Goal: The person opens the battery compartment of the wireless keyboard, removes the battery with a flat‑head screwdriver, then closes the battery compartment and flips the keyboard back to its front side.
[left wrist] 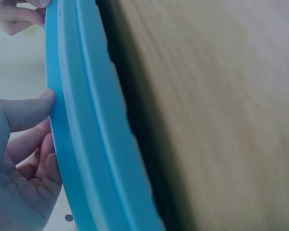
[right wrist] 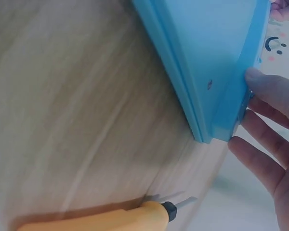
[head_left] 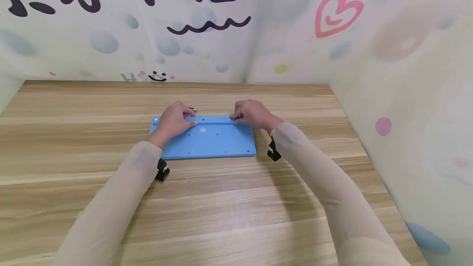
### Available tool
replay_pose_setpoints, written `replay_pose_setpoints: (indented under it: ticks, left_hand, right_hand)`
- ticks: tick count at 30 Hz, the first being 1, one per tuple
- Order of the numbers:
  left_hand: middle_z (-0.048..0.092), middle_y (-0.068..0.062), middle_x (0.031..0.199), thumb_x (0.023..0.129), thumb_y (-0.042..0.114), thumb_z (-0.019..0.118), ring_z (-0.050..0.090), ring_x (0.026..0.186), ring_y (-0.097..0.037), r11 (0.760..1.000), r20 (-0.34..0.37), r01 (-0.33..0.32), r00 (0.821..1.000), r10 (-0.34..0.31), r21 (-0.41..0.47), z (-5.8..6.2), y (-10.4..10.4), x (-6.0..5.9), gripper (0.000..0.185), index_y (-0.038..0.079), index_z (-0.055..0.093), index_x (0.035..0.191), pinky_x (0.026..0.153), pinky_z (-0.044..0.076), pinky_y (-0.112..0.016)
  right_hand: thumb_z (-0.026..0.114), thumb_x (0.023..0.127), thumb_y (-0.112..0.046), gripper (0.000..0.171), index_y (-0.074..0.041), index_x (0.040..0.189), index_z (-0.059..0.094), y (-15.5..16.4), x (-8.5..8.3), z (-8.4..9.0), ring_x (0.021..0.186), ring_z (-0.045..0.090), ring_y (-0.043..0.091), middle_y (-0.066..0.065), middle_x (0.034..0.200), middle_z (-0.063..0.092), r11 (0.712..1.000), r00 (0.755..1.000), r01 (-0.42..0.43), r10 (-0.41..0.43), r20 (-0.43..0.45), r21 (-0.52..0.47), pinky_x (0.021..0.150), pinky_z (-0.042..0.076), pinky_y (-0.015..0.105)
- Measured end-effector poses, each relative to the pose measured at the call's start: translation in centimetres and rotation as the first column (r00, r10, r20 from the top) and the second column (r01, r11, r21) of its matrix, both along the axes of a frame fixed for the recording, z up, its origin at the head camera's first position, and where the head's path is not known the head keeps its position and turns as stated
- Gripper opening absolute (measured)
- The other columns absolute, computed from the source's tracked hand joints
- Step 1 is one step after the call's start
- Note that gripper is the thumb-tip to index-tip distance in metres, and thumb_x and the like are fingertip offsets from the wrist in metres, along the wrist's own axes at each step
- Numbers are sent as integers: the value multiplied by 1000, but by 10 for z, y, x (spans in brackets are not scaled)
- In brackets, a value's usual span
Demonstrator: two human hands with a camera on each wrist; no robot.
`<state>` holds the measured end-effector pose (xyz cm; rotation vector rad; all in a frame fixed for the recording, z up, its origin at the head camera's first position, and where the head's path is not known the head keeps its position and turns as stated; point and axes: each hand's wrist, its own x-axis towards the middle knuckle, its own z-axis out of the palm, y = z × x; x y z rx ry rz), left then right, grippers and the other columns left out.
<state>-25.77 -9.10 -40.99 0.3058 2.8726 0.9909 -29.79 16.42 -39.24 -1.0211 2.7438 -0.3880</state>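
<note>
lying face-down: flat light-blue keyboard (head_left: 212, 138), underside w/ small screw holes.

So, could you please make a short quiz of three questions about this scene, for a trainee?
1. True or false: the blue keyboard lies face down on the wooden table.
2. Which hands touch its far edge? A) left hand only B) right hand only C) both
3. Fill in: an orange-handled tool shows in the ____ wrist view.

Key: 1 true, since only a plain back with small holes shows. 2 C. 3 right.
</note>
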Motion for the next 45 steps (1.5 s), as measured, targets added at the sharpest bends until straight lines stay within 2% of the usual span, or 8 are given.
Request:
replay_pose_setpoints:
  ticks: [3, 9, 13, 20, 27, 31, 40, 45]
  left_hand:
    - [50, -14, 93, 85, 15, 68, 44, 83, -27, 1000, 2, -4, 1000, 4, -2, -1, 0, 0, 28, 0, 67, 108, 70, 36, -36]
    - [49, -14, 92, 84, 15, 69, 43, 82, -27, 1000, -5, -8, 1000, 8, 1, -1, 1, 0, 28, 0, 67, 108, 70, 36, -36]
    - [50, -14, 92, 84, 15, 68, 44, 83, -27, 1000, -6, -16, 1000, 16, 3, -1, 0, 0, 28, 0, 68, 107, 70, 36, -36]
    - [50, -14, 93, 85, 16, 68, 44, 83, -27, 1000, -5, -19, 1000, 19, 1, -6, 0, -1, 27, 1, 68, 107, 70, 36, -36]
    - [50, -14, 93, 85, 15, 68, 44, 83, -27, 1000, -7, -22, 1000, 22, 3, -4, 0, 0, 27, 0, 68, 107, 71, 37, -36]
    - [50, -14, 93, 85, 15, 68, 44, 83, -27, 1000, -12, -21, 1000, 21, 1, -3, -1, 0, 27, 0, 67, 108, 71, 37, -36]
    - [50, -14, 92, 84, 14, 68, 44, 83, -28, 1000, -25, -17, 1000, 17, -2, -1, -2, -1, 27, -1, 68, 106, 71, 37, -37]
    - [50, -15, 93, 85, 14, 68, 44, 83, -28, 1000, -17, -10, 1000, 10, 2, -1, 1, -1, 27, -1, 67, 107, 71, 37, -37]
  right_hand:
    - [72, 82, -17, 24, -10, 105, 70, 1, 1, 0, 80, 59, 13, 0, 88, 62, 1000, 1000, 17, -17, 11, -11, 71, 47, 25]
    - [73, 81, -17, 22, -8, 101, 72, 2, 2, 2, 87, 62, 13, 4, 97, 68, 990, 988, 127, -121, 95, -62, 79, 49, 26]
    - [73, 81, -17, 21, -6, 98, 72, 2, 2, 2, 87, 63, 14, 5, 97, 68, 987, 984, 148, -140, 112, -68, 79, 49, 26]
    - [73, 81, -17, 23, -7, 101, 72, 5, 1, -2, 89, 60, 15, 4, 97, 65, 992, 988, 123, -119, 101, -34, 80, 48, 26]
    - [73, 81, -14, 23, -5, 102, 71, 5, 1, -1, 85, 60, 16, 6, 93, 65, 1000, 1000, 2, -2, 5, -17, 77, 48, 27]
    - [72, 81, -13, 24, -5, 105, 70, 3, 1, 1, 82, 60, 15, 6, 91, 63, 999, 999, -35, 36, -31, 24, 74, 49, 26]
    - [72, 81, -12, 24, -6, 105, 69, 1, -3, 4, 81, 58, 14, 4, 92, 63, 1000, 1000, -16, 16, 5, 4, 73, 48, 26]
    - [73, 81, -11, 26, -6, 106, 69, 3, -3, 7, 84, 60, 15, 4, 95, 65, 1000, 999, 5, -6, 40, 22, 77, 48, 27]
